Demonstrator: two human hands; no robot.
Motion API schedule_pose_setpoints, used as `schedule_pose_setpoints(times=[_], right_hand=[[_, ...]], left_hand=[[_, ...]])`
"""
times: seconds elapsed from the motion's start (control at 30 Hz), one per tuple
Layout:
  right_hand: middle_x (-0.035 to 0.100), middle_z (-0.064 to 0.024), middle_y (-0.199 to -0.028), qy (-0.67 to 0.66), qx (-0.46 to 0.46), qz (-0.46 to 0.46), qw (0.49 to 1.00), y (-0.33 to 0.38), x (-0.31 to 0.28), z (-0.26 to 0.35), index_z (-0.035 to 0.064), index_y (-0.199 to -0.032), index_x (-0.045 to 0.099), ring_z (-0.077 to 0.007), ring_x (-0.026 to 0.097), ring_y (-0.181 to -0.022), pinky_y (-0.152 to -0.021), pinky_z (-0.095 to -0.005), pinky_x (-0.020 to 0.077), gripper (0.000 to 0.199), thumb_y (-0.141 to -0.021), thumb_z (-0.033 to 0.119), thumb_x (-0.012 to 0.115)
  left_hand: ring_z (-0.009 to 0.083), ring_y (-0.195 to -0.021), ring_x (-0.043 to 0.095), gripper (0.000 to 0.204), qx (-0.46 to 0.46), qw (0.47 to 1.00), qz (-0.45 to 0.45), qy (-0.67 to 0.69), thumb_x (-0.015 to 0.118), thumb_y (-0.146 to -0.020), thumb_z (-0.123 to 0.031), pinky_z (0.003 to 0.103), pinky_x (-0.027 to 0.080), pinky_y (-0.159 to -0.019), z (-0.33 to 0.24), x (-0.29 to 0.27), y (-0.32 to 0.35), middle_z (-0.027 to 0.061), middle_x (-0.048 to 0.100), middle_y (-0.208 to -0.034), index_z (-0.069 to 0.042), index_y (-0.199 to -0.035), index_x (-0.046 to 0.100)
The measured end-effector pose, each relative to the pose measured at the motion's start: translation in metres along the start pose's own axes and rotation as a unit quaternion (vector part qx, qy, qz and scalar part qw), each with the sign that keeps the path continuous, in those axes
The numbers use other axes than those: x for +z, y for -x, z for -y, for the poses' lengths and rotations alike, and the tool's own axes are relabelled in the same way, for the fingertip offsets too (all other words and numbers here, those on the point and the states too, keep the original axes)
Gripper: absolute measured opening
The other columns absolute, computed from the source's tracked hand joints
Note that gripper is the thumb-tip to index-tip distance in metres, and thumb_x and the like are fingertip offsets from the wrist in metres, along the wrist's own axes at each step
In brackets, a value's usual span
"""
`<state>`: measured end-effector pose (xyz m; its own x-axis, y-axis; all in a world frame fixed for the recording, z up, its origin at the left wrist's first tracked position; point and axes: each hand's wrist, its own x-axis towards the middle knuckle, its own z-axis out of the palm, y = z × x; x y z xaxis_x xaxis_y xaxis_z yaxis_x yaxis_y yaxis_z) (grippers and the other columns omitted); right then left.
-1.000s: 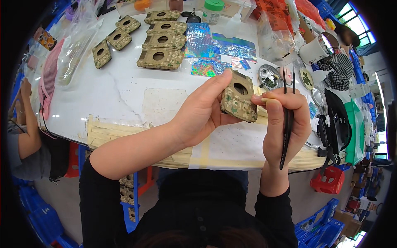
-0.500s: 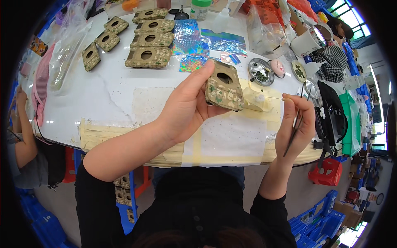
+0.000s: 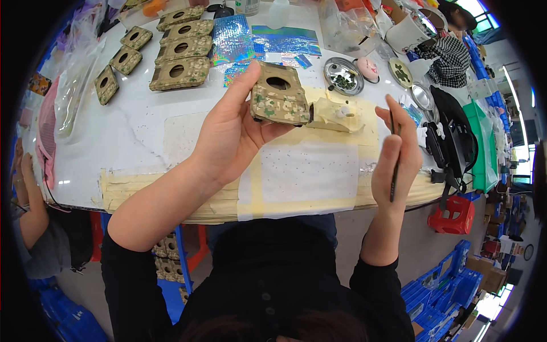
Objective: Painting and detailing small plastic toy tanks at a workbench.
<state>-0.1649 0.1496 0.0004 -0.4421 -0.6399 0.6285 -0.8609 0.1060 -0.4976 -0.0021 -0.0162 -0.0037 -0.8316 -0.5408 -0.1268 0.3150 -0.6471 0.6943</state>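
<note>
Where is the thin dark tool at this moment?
In the head view, the thin dark tool is in the right hand, right of centre, above the taped table edge and right of the camouflage block that the left hand holds.

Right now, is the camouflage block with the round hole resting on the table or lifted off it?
Lifted: the left hand holds the camouflage block above the white table.

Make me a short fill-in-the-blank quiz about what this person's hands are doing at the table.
1. The left hand holds up a camouflage-patterned block with a round ____ in its top.
2. The right hand holds a thin dark ____.
3. More such blocks lie at the table's far ____ side.
4. The round metal dish holds small ____ pieces.

Missing words: hole; brush; left; green
</note>
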Motion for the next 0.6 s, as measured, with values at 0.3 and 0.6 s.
schedule_pose_setpoints(times=[0.3, 0.6], right_hand=[[0.064, -0.0119, -0.094, -0.290, 0.213, 0.103, 0.927, 0.046, -0.027, -0.007, -0.0059, -0.107, 0.056, -0.0156, 0.062, -0.088, -0.080, -0.0238, 0.0461, 0.026, -0.083, 0.000, 0.063], [0.063, -0.0133, -0.088, -0.338, 0.245, 0.144, 0.897, 0.050, -0.014, -0.014, -0.0043, -0.092, 0.051, -0.0168, 0.061, -0.084, -0.075, -0.0281, 0.0504, 0.011, -0.089, 0.005, 0.056]], left_hand=[[0.0244, -0.097, 0.062, 0.051, -0.007, 1.000, -0.007, 0.005, 0.034, -0.097, -0.037, 0.029, 0.055, -0.083, 0.003, 0.000, 0.001, 0.0235, 0.054, -0.117, 0.004, -0.126, 0.040], [0.0237, -0.098, 0.062, 0.052, -0.005, 1.000, -0.006, 0.013, 0.034, -0.097, -0.037, 0.029, 0.054, -0.084, 0.003, -0.001, -0.001, 0.0233, 0.053, -0.118, 0.005, -0.127, 0.040]])
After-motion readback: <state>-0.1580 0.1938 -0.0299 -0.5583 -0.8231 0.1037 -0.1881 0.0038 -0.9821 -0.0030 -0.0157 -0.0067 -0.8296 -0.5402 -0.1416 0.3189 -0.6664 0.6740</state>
